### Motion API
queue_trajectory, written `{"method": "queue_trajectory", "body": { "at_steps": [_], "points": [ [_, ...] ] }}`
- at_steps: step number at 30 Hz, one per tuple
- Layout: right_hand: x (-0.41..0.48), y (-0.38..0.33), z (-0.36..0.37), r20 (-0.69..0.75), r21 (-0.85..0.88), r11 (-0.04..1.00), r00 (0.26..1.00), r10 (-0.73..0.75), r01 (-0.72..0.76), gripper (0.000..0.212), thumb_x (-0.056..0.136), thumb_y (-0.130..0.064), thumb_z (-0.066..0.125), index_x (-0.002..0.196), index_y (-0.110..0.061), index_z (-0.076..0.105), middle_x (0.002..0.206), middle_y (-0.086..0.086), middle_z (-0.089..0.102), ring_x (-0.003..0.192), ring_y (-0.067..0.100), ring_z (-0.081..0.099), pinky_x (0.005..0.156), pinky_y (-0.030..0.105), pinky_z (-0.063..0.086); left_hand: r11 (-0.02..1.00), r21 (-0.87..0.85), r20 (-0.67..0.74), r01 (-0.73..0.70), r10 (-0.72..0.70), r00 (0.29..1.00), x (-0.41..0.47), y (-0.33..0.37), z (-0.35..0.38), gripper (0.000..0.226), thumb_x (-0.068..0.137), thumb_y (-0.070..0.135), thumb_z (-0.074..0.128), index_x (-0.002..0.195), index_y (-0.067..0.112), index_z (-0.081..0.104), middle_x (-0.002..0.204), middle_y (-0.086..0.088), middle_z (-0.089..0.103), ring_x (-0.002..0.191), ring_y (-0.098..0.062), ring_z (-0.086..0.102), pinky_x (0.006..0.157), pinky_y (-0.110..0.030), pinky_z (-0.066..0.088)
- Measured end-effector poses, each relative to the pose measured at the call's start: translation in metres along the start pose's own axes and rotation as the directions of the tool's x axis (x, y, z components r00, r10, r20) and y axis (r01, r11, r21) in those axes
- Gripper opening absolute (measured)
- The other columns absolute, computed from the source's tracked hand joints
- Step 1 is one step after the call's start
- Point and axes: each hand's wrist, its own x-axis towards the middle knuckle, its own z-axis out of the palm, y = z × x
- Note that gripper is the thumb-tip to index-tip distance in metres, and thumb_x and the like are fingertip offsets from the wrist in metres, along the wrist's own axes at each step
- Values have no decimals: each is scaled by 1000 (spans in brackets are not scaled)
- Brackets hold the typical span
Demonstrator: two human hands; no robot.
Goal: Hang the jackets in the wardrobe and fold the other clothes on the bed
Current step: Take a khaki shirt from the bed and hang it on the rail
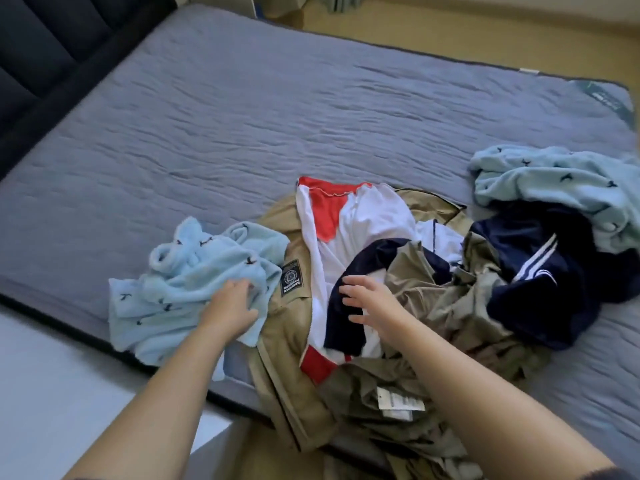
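Bed (277, 133): grey-blue quilted cover, wrinkled. A dark headboard (41, 46) stands at the far left.

Clothes: all lie in a loose, unfolded heap at the near edge of the bed.
- A light blue fleece top (187, 271) is at the left of the heap.
- The tan jacket (291, 341), bearing a black patch (289, 278), lies beside it and partly under the other clothes, its lower part hanging over the bed edge.
- A white, red and navy top (360, 220) is spread across the jacket.
- An olive garment (450, 299) is crumpled to its right.
- A navy garment (540, 271) with white stripes lies further right.
- A second light blue fleece piece (554, 178) is at the far right.

Left hand (232, 301): fingers curled into the light blue fleece top, gripping its fabric.

Right hand (370, 303): fingers spread, holding nothing, over the navy part of the white, red and navy top. Contact cannot be determined.
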Motion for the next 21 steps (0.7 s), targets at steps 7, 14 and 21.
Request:
{"method": "queue_trajectory", "body": {
  "at_steps": [7, 14, 21],
  "points": [
    [21, 74, -102, -361, -829, 550, 849, -386, -102, 53, 83, -24, 62, 132, -23, 42, 140, 5, 37, 128, 27, 37, 99, 44, 39, 918, -120, 74, -378, 388, 919, 20, 117, 113, 42, 84, 21, 58, 125, 21, 51, 127, 0, 50, 118, -18, 47, 93, -33, 43],
    [24, 140, -192, -421, -906, 189, 855, -304, -379, 39, 90, -17, 50, 127, -22, 39, 125, 5, 47, 116, 29, 47, 93, 44, 40, 785, 92, -183, -612, 618, 765, 21, 202, 175, 64, 76, 31, 67, 136, 25, 43, 122, 0, 48, 106, -23, 50, 86, -36, 42],
    [8, 155, -244, -432, -570, 818, 874, -223, -73, 12, 88, -13, 51, 76, -10, 52, 74, 4, 55, 71, 21, 50, 62, 31, 36, 743, 351, 48, -570, 594, 803, 17, 250, 205, 20, 86, 27, 55, 105, 22, 57, 109, -1, 53, 105, -23, 50, 79, -34, 34]
  ]
}}
